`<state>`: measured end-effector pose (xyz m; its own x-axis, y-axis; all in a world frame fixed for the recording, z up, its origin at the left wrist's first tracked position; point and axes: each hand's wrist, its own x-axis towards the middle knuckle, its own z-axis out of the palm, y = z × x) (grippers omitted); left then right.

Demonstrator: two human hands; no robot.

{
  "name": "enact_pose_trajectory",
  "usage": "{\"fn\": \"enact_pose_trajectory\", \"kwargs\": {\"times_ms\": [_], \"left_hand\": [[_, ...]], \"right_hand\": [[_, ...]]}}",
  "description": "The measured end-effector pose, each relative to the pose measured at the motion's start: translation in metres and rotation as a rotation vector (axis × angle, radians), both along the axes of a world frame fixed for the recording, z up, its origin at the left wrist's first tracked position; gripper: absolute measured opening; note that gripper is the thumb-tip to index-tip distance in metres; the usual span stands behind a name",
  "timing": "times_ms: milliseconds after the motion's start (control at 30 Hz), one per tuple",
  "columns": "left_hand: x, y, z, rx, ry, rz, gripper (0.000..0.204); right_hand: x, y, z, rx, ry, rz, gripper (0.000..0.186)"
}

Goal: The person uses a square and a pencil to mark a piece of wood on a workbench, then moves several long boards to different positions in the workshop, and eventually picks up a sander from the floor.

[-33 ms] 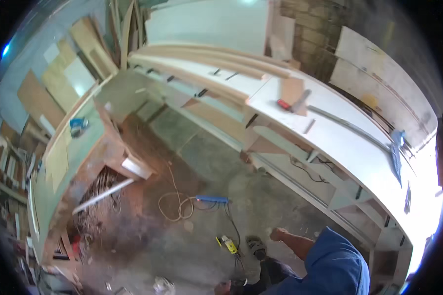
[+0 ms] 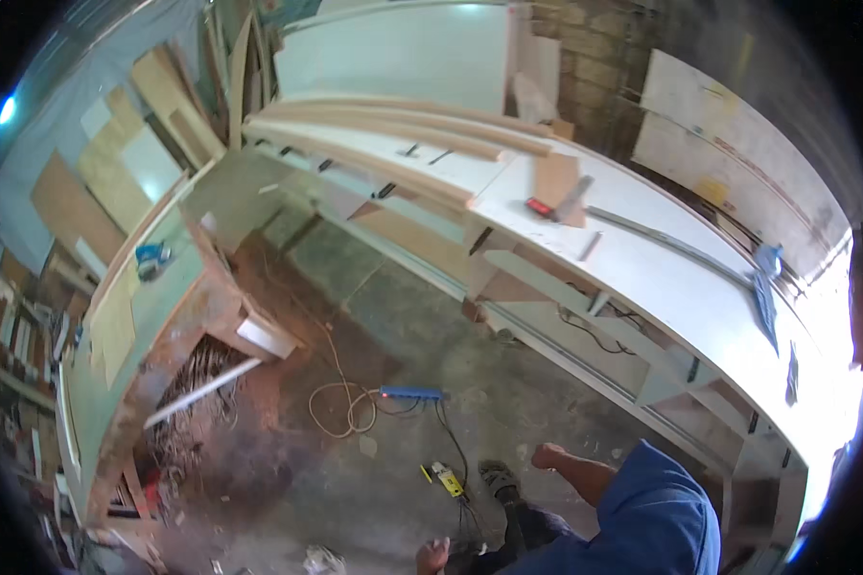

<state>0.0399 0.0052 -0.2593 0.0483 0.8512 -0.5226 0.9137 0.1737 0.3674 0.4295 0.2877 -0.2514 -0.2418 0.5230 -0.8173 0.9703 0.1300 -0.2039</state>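
My right hand hangs out in front of my blue sleeve over the concrete floor, fingers curled in and nothing seen in them. At the lower edge my left hand is partly in view with its fingers bent; what it holds, if anything, is hidden. Between the two hands stands my shod foot. Nearest to them on the floor lies a yellow corded device, touched by neither hand. Its dark cable runs up to a blue power strip, beside a loose coil of beige cord.
A long white-topped cabinet runs along the right, bearing wooden strips and a red-handled tool. On the left bench sits a blue tool. A pale bar leans out from that bench. Crumpled plastic lies low on the floor.
The view has shifted slightly, so the far end of the cabinet appears a little further left. My left hand shows a little more above the lower edge. Both hands keep nearly the same pose.
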Motion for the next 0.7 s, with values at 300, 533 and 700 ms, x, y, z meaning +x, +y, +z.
{"fn": "enact_pose_trajectory", "kwargs": {"times_ms": [300, 533, 700], "left_hand": [[0.106, 0.188, 0.385, -0.013, -1.218, 0.294, 0.057], [0.103, 0.059, 0.586, 0.115, -1.761, -0.421, 0.12], [0.138, -0.016, 0.647, -0.035, -1.93, -0.776, 0.117]], "right_hand": [[0.198, -0.26, -0.028, 0.164, -0.234, 0.32, 0.025], [0.138, -0.491, 0.001, -0.003, -0.213, 0.045, 0.029], [0.107, -0.505, 0.008, -0.03, -0.125, 0.052, 0.033]]}}
